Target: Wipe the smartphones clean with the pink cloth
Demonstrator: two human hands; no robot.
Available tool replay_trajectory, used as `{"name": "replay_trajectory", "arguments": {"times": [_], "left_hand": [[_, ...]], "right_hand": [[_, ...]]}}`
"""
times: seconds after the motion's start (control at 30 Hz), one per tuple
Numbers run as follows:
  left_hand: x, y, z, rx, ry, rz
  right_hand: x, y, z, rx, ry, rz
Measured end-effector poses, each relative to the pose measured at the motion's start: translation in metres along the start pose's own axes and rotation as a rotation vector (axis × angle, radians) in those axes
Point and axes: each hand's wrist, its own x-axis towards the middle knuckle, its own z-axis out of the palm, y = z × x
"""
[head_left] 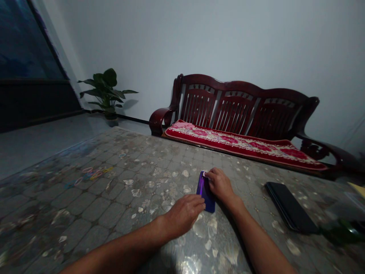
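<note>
Table (94,220) with a grey, tile-and-shell patterned covering fills the near area and serves as the work surface. Beyond its far edge, to the right, stands a dark red, polished wooden bench (236,86) with a slatted back; a long red and white floral seat runner (228,139) lies along its seat. A broad-leaved green potted plant (105,89) stands on the floor at the far left.

Left hand (186,211): fingers together, laid over the near left edge of the device described below; the thumb is hidden, so a firm grip cannot be confirmed. Right hand (221,184): narrow, fingers closed on a small item at the device's far end.

Black flat rectangular case (292,207): on the table to the right, apart from both hands. Glossy purple rectangular phone-like device (209,199): flat on the table, near centre, between the hands. Thin multicoloured loops (95,174): loose group at left, untouched. Small soft-looking white piece (204,174): under the right fingertips, against the device's far end.

Progress, as judged: work on the device is under way, with both hands engaged. No finished portion can be distinguished. Completion is not indicated, since the white piece has not been released; the amount left cannot be determined.
</note>
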Motion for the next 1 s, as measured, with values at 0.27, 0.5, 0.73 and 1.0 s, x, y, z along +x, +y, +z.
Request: {"name": "replay_trajectory", "arguments": {"times": [0.27, 0.5, 0.73, 1.0], "left_hand": [[-0.002, -0.001, 0.002, -0.004, 0.003, 0.005], [-0.001, 0.000, 0.001, -0.024, -0.009, -0.001], [-0.001, 0.000, -0.002, -0.008, -0.029, -0.003], [0.000, 0.000, -0.003, -0.035, -0.028, -0.007]], "right_hand": [[-0.002, -0.003, -0.001, 0.005, -0.003, 0.015], [-0.002, -0.008, -0.005, -0.027, -0.028, 0.008], [-0.003, -0.009, -0.006, -0.023, -0.037, 0.029], [-0.007, -0.012, -0.007, 0.010, -0.039, -0.026]]}}
